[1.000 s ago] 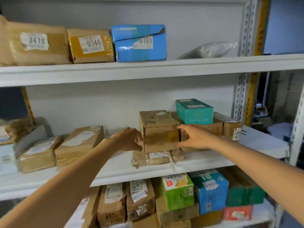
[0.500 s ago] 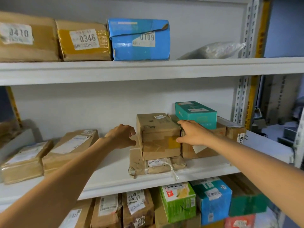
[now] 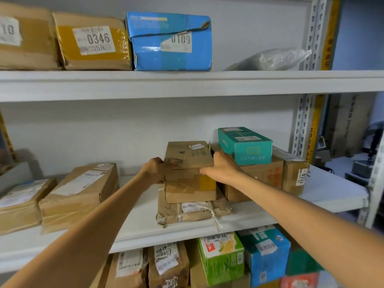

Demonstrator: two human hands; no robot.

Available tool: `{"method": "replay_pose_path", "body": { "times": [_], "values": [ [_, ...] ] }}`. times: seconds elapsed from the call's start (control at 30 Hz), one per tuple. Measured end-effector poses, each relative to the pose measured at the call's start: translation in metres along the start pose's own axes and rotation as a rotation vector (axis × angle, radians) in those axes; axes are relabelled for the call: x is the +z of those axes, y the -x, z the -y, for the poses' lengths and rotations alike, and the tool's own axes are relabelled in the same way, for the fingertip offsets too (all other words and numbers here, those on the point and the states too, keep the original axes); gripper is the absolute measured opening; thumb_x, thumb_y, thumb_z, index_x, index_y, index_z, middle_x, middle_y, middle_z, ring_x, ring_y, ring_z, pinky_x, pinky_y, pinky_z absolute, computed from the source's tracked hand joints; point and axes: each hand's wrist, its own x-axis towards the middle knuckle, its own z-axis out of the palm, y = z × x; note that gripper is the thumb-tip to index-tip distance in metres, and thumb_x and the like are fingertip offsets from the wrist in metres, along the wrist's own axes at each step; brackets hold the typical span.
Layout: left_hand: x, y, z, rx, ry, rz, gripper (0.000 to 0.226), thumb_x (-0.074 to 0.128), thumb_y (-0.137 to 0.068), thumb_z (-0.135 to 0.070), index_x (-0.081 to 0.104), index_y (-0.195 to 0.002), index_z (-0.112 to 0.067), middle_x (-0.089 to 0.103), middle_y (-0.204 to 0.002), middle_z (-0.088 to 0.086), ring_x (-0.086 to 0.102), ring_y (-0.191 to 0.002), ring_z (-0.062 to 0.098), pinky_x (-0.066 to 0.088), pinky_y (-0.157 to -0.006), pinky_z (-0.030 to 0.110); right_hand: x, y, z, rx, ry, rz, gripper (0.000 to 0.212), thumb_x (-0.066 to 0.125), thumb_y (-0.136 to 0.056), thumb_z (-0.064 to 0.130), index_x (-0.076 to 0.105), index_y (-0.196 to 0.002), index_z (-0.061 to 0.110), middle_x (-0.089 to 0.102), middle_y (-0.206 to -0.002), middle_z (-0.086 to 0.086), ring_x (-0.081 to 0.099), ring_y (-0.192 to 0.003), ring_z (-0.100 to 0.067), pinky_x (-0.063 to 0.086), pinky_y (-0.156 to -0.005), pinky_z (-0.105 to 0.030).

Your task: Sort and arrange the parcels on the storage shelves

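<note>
Cardboard box on middle shelf, stacked on a flat paper-wrapped parcel, just beside the stack under the teal box. Grip: my left hand and right hand hold its two sides. Risk: lifting could drag the parcel off the shelf lip.

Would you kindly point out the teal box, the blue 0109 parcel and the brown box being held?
teal box [image 3: 253, 154]: head view, front face.
blue 0109 parcel [image 3: 158, 57]: head view, front face.
brown box [image 3: 187, 190]: head view, taped front.
</note>
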Motion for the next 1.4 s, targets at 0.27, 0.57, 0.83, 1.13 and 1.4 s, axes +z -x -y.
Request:
{"method": "replay_pose_path", "body": {
  "times": [0.27,0.57,0.83,1.13,1.4],
  "values": [
    [-0.021,0.035,0.008,-0.052,0.201,0.125,0.024,0.066,-0.087,-0.004,0.052,-0.106,-0.006,0.060,-0.105,0.014,0.060,-0.099,0.032,0.052,-0.087,0.043,0.015,0.004,0.015,0.109,-0.383,-0.013,0.049,0.063,-0.092,0.024,0.042,-0.133,0.006,0.052,-0.135,-0.007,0.050,-0.124,-0.023,0.042,-0.099,-0.034],
    [-0.029,0.044,0.021,0.006,0.455,0.146,0.092,0.069,-0.077,0.010,0.031,-0.147,-0.037,0.055,-0.128,0.012,0.053,-0.118,0.032,0.047,-0.093,0.051,0.005,0.017,0.009,0.057,-0.379,0.118,0.070,0.075,-0.081,0.011,0.032,-0.136,0.011,0.051,-0.135,-0.005,0.047,-0.126,-0.022,0.039,-0.104,-0.037],
    [-0.029,0.057,0.030,0.125,0.455,0.114,0.085,0.064,-0.081,0.010,0.034,-0.147,-0.035,0.065,-0.111,0.009,0.061,-0.105,0.025,0.051,-0.078,0.039,0.011,0.036,0.013,-0.032,-0.298,0.154,0.096,0.074,-0.083,0.017,0.007,-0.153,0.020,0.047,-0.144,-0.001,0.045,-0.130,-0.020,0.036,-0.110,-0.038],
    [-0.057,0.058,0.055,0.256,0.441,0.309,0.089,0.064,-0.082,0.009,0.030,-0.148,-0.040,0.059,-0.125,0.006,0.057,-0.113,0.029,0.055,-0.083,0.054,0.032,0.074,0.040,0.022,-0.216,0.109,0.120,0.073,-0.082,0.015,-0.026,-0.149,0.023,0.027,-0.156,0.000,0.027,-0.142,-0.019,0.023,-0.118,-0.042],
    [-0.069,0.059,0.082,0.344,0.509,0.392,0.098,0.073,-0.073,0.005,0.029,-0.149,-0.040,0.057,-0.132,0.003,0.059,-0.116,0.022,0.054,-0.089,0.052,0.050,0.111,0.062,0.042,-0.239,-0.040,0.124,0.075,-0.079,0.007,-0.026,-0.148,0.025,0.027,-0.156,0.004,0.025,-0.142,-0.015,0.021,-0.118,-0.040]
  ]
}}
